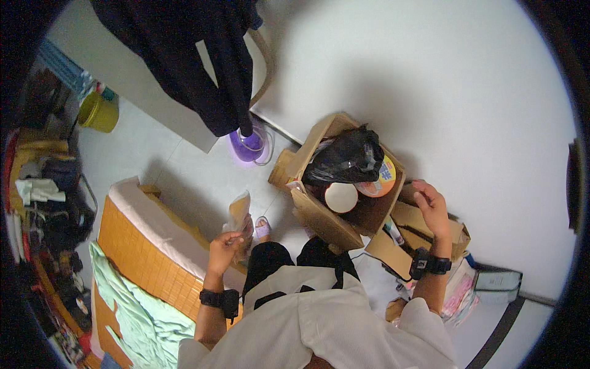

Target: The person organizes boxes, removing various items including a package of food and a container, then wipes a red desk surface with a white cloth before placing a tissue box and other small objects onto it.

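My left hand grips a clear plastic packet with something yellowish inside, held up over the floor beside the bed. My right hand is raised just right of an open cardboard box, its fingers loosely curled and nothing visible in them. A crumpled black plastic bag lies on top inside that box. Below the bag sit a round white lid and a tub with a printed orange and yellow lid, partly covered by the bag.
Smaller opened cartons stand below my right hand. At left is a bed with a woven mat and a mint-green cloth. Dark clothes hang above a purple corded appliance. A yellow bucket stands farther left.
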{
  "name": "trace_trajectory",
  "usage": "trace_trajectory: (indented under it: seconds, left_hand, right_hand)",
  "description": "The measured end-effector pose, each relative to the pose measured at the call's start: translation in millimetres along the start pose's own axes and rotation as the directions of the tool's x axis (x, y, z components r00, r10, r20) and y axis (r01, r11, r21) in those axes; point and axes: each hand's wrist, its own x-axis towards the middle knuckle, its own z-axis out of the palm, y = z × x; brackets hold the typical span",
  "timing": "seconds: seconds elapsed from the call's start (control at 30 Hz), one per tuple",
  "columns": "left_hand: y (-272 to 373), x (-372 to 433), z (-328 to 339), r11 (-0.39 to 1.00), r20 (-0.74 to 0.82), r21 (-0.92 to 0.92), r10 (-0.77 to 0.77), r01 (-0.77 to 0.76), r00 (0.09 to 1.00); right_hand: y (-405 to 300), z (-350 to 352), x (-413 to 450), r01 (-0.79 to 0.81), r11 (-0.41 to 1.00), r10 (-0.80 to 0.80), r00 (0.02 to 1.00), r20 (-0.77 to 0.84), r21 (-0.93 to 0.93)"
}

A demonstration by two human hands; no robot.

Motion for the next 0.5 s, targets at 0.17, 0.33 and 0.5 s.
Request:
trace_trajectory:
  seconds: [0.17, 0.33, 0.5]
  left_hand:
    - [2.1, 12.7, -15.9, 0.984, 0.041, 0.09, 0.153, -0.156, 0.987]
    - [26.6, 24.5, -18.0, 1.0, 0.119, -0.002, -0.012, 0.012, 0.993]
    - [38.5, 60.2, -18.1, 0.962, 0.111, -0.031, 0.274, -0.273, 0.955]
  right_hand:
    - [-14.3, 17.8, -35.7, -0.018, 1.0, 0.017, 0.997, -0.082, -0.011]
    - [26.6, 20.4, -70.6, -0.102, 0.983, 0.12, 0.986, -0.113, 0.152]
    - [52.5, 18.7, -89.3, -0.068, 0.979, 0.098, 0.984, -0.148, 0.195]
